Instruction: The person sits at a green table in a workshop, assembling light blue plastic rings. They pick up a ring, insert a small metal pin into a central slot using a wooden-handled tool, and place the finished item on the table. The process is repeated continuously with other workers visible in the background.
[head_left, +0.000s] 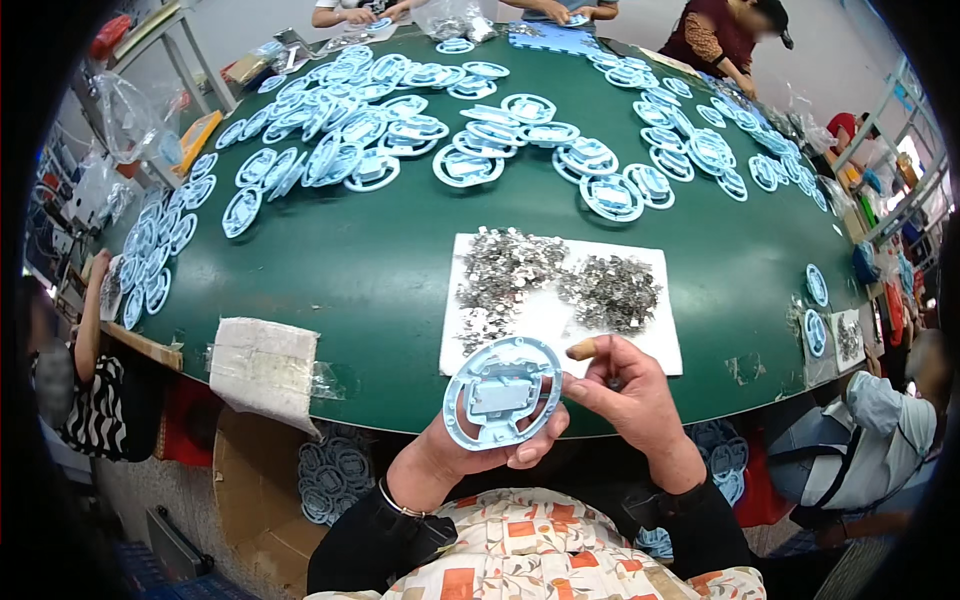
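My left hand (pixel 452 448) holds up a light-blue oval plastic frame (pixel 553 398) above the table's near edge, its fingers wrapped round the lower rim. A rectangular block sits in the frame's middle. At its right side is my right hand (pixel 640 400), fingers curled, the thumb tip close to the rim. Index finger and thumb stand a little apart, and the index tip has a yellowish cover. A small dark spot shows between the fingers; I cannot make it out. Just beyond lie two heaps of small silvery metal pieces (pixel 610 292) on a white sheet (pixel 651 350).
Many similar blue frames (pixel 365 125) lie piled across the green table (pixel 370 260). A taped cardboard piece (pixel 262 362) covers its near left edge. Below it, a cardboard box (pixel 255 490) stands by more frames. Other people sit around the table, one (pixel 850 430) close on the right.
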